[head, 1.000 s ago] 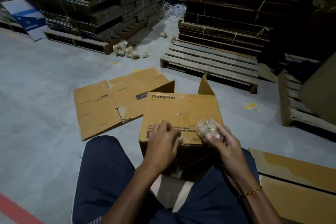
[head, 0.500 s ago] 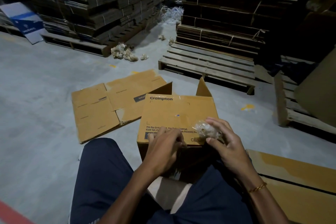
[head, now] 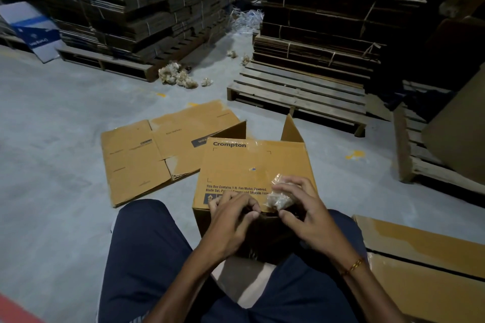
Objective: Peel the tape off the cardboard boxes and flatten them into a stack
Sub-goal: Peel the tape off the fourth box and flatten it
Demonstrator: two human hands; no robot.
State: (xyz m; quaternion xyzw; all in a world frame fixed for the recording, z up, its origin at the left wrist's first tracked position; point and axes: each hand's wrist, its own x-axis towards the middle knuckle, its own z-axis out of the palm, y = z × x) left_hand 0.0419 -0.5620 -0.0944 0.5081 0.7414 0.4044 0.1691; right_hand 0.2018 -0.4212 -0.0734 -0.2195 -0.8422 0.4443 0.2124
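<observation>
A brown Crompton cardboard box point(head: 252, 165) stands on the floor between my knees, its printed face turned up and two far flaps raised. My left hand point(head: 231, 220) curls over the box's near edge, fingertips pinching at the seam there; what they pinch is hidden. My right hand point(head: 301, 207) holds a crumpled wad of clear tape point(head: 279, 198) against that same edge. A flattened box point(head: 157, 155) lies on the floor to the left.
Flat cardboard sheets point(head: 425, 265) lie at my right. A wooden pallet point(head: 296, 94) sits ahead, with tall stacks of bundled flattened boxes point(head: 328, 21) behind it and at the far left point(head: 131, 2). Balls of peeled tape point(head: 178, 77) litter the grey floor.
My right hand has come down with the tape wad to the box's near edge, close to my left hand. The left hand stays at the seam.
</observation>
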